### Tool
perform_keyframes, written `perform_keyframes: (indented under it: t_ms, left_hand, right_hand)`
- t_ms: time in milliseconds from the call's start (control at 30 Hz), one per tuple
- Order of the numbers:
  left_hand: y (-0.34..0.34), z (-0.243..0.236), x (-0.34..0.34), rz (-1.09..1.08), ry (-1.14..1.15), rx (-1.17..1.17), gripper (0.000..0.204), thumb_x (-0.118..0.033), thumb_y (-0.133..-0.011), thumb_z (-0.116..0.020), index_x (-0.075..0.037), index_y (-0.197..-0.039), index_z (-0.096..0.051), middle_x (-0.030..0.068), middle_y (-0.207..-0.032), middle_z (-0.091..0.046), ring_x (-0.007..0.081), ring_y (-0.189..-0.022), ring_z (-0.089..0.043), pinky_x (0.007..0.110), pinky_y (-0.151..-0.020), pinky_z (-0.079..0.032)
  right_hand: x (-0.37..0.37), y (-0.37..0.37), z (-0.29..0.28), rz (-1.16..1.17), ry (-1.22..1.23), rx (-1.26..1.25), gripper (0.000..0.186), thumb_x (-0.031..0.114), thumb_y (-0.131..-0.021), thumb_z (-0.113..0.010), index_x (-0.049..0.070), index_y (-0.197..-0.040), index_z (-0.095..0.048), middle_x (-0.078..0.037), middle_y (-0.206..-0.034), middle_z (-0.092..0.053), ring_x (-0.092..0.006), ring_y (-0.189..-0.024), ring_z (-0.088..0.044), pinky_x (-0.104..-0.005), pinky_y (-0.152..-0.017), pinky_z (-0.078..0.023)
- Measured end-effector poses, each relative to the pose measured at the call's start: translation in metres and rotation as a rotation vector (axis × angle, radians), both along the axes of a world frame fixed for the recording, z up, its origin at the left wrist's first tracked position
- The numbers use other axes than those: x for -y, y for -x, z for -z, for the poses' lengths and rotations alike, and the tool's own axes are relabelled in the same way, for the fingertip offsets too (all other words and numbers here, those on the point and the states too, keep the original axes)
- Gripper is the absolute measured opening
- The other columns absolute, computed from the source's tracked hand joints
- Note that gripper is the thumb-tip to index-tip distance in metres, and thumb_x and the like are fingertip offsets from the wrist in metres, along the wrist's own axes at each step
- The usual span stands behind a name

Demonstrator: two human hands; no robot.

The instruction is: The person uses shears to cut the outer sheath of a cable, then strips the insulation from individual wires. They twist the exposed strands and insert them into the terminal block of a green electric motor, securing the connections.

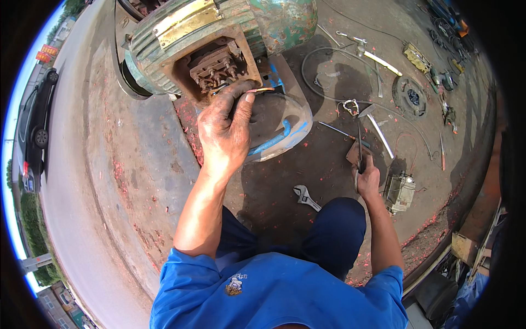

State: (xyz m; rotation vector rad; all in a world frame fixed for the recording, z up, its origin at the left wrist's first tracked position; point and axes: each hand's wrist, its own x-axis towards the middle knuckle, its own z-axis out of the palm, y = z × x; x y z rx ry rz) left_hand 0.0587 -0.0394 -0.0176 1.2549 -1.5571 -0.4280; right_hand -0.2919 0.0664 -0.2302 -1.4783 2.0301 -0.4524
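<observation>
A worn green electric motor lies at the upper left, its rusty terminal box uncovered so the terminal block and studs show. At the near edge of that box, my left hand pinches a thin wire between thumb and forefinger. The wire's yellowish end sticks out to the right. Lower and to the right, my right hand is closed around a slender dark tool pointing away from me; its exact kind is unclear. Beside the tool is a brown flat piece; whether my fingers touch it is unclear.
An adjustable wrench lies before my knees. Rightward are a hammer, a screwdriver, a round metal part, a boxy metal device and a cable. A dark car stands on the road at left.
</observation>
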Motion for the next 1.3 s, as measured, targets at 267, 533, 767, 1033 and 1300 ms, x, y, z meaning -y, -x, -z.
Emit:
perform_keyframes:
  t_ms: [267, 533, 767, 1033, 1300]
  left_hand:
    - [0.0, 0.0, -0.002, 0.065, -0.176, -0.324, 0.016, -0.007, -0.094, -0.064, 0.002, -0.106, -0.07, 0.0075, -0.082, -0.07, 0.0102, -0.063, -0.06, 0.025, -0.057, -0.049]
    - [-0.002, 0.006, 0.002, 0.101, -0.039, -0.218, 0.012, -0.007, -0.09, -0.066, 0.0, -0.099, -0.07, 0.0138, -0.079, -0.068, 0.0212, -0.065, -0.064, 0.032, -0.063, -0.05]
    - [-0.004, 0.01, 0.004, 0.086, 0.015, -0.097, 0.009, -0.008, -0.088, -0.067, -0.001, -0.094, -0.069, 0.0186, -0.078, -0.066, 0.0356, -0.07, -0.067, 0.04, -0.06, -0.051]
    - [-0.001, 0.011, 0.009, 0.031, 0.067, 0.037, 0.008, -0.012, -0.088, -0.068, -0.004, -0.092, -0.067, 0.0172, -0.072, -0.063, 0.0371, -0.066, -0.064, 0.043, -0.056, -0.049]
    - [0.001, 0.018, 0.004, 0.0, 0.169, 0.003, 0.009, -0.004, -0.088, -0.066, -0.003, -0.097, -0.066, 0.0159, -0.077, -0.066, 0.0332, -0.069, -0.067, 0.038, -0.059, -0.052]
  right_hand:
    - [0.054, -0.143, -0.16, -0.402, 0.537, 0.068, 0.039, 0.018, -0.075, -0.079, 0.001, -0.106, -0.061, -0.013, -0.081, -0.064, -0.0318, -0.072, -0.064, -0.0399, -0.065, -0.051]
    - [0.066, -0.174, -0.168, -0.392, 0.75, 0.002, 0.037, 0.018, -0.074, -0.08, 0.004, -0.104, -0.064, -0.012, -0.081, -0.066, -0.0279, -0.066, -0.064, -0.0367, -0.059, -0.051]
    - [0.068, -0.176, -0.162, -0.366, 0.755, 0.001, 0.037, 0.013, -0.072, -0.079, 0.004, -0.105, -0.064, -0.011, -0.073, -0.064, -0.0272, -0.063, -0.063, -0.0354, -0.057, -0.049]
    - [0.06, -0.179, -0.148, -0.215, 0.779, 0.277, 0.034, 0.008, -0.074, -0.08, 0.0, -0.103, -0.063, -0.011, -0.071, -0.064, -0.0174, -0.065, -0.063, -0.0309, -0.06, -0.05]
    - [0.069, -0.089, -0.139, 0.193, 0.777, 0.439, 0.033, 0.006, -0.088, -0.064, -0.001, -0.119, -0.056, 0.001, -0.065, -0.051, -0.007, -0.056, -0.047, -0.0232, -0.051, -0.039]
